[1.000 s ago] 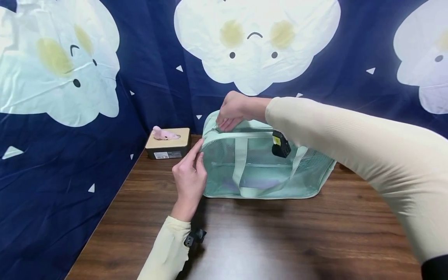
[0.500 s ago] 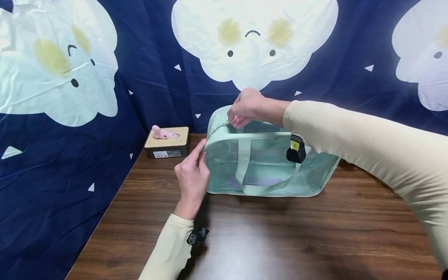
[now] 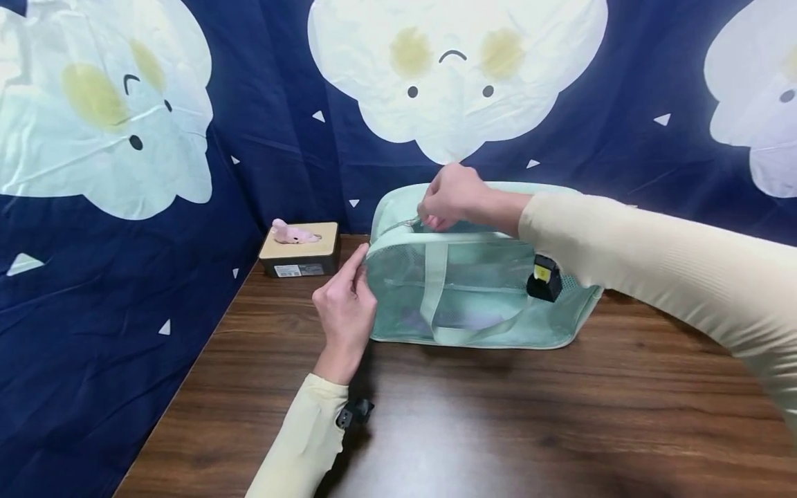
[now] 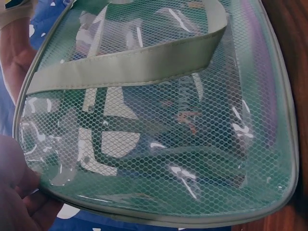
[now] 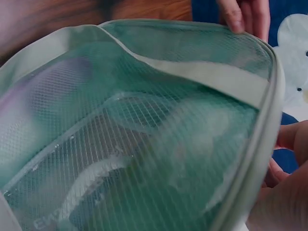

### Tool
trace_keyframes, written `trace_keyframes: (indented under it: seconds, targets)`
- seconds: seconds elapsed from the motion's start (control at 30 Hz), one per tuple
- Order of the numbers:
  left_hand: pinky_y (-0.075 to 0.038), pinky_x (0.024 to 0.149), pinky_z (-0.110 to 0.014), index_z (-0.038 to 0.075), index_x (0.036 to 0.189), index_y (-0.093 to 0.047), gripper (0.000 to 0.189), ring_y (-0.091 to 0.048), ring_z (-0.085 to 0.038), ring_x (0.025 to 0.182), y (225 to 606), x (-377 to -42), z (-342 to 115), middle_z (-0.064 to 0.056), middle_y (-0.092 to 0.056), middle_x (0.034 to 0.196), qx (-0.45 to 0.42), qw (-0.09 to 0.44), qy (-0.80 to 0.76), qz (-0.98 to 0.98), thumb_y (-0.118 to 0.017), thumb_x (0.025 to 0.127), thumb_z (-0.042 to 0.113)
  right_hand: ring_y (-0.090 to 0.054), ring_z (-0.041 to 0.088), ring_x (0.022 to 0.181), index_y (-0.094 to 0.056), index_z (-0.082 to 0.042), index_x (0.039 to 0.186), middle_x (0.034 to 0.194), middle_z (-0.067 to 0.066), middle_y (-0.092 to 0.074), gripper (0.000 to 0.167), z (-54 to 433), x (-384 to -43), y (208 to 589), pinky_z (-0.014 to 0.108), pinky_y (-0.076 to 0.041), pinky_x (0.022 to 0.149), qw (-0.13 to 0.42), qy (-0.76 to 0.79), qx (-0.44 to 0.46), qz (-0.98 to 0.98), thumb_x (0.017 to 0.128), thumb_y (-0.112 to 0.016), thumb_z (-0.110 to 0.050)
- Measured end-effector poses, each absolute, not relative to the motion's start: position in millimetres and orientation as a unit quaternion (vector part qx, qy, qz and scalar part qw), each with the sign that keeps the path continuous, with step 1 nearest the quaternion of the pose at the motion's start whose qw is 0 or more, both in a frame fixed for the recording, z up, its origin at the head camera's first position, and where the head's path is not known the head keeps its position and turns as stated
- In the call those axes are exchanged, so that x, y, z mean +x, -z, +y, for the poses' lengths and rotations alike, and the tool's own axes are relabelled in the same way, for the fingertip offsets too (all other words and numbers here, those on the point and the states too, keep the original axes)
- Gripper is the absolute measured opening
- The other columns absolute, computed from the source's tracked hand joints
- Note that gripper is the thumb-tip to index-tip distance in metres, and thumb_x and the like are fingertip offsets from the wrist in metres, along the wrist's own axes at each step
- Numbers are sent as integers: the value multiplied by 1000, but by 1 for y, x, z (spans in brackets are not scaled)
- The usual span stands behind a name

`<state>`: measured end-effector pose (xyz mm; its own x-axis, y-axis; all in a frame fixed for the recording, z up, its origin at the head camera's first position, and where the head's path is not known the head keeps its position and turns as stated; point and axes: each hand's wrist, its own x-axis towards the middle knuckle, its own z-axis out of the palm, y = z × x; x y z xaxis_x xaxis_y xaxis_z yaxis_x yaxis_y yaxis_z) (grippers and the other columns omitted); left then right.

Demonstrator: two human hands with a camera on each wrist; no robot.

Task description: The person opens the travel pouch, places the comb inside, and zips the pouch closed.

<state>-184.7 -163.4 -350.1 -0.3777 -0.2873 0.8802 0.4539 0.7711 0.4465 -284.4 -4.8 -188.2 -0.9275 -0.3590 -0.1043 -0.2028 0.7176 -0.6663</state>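
A mint-green see-through mesh tote bag stands upright on the table, its flat strap handle hanging down the front. At the bag's upper left corner, my left hand pinches the edge between thumb and fingers; the same grip shows in the left wrist view. My right hand is over the top of the bag, fingertips curled together at the zipper, whose line runs from the left corner to them. The pull itself is hidden by the fingers. Something pale purple shows through the mesh near the bag's base.
Left of the bag sits a dark box with a light wooden lid, and a small pink plush toy lies on it. The brown wooden table stretches in front. A dark blue curtain with cloud faces hangs behind.
My right hand has slid rightward along the zipper, away from the left corner. The bag has shifted slightly right, and my left hand has kept its hold on the corner.
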Motion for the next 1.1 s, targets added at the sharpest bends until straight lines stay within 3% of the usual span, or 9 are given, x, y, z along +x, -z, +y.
trace_keyframes:
  seconds: [0.23,0.43,0.63,0.83,1.0,1.1]
  targets:
    - [-57,62,-47,0,115,-78,32,-75,-33,72,355,-182,-166,-17,-78,101,-58,560,329,-759,-68,87,-11,-60,3,51,-71,-8,76,55,-6,-63,10,-19,-286,192,18,-53,57,145,311,-171,924,85,-66,-8]
    - [-57,61,-47,0,113,-78,33,-75,-32,73,351,-185,-161,-17,-78,100,-73,565,324,-755,-66,85,-12,-63,10,63,-68,-3,82,64,1,-65,9,5,-294,187,22,-55,64,210,341,-161,902,88,-61,-5]
    - [-59,68,-48,0,111,-79,31,-77,-33,83,349,-188,-157,-16,-79,102,-80,568,325,-752,-68,85,-12,-59,8,59,-68,-7,73,58,-3,-62,14,15,-295,191,21,-51,60,185,316,-156,917,86,-64,-9]
    - [-57,62,-42,2,112,-79,31,-76,-27,72,349,-185,-161,-14,-79,98,-81,540,353,-760,-69,85,-10,-62,9,58,-67,1,79,62,2,-63,11,8,-293,188,25,-59,65,174,370,-167,897,89,-62,0]
    - [-60,67,-36,3,113,-79,29,-77,-23,78,345,-183,-165,-13,-79,98,-75,512,395,-759,-68,87,-5,-63,8,59,-69,2,79,63,2,-64,13,2,-289,186,25,-60,66,163,362,-182,900,89,-62,0]
    - [-55,64,-23,3,111,-80,23,-72,-19,66,343,-184,-166,-12,-79,88,-65,503,407,-760,-68,92,1,-62,8,59,-71,2,83,63,1,-64,12,2,-288,187,24,-59,65,161,361,-182,900,90,-62,-1]
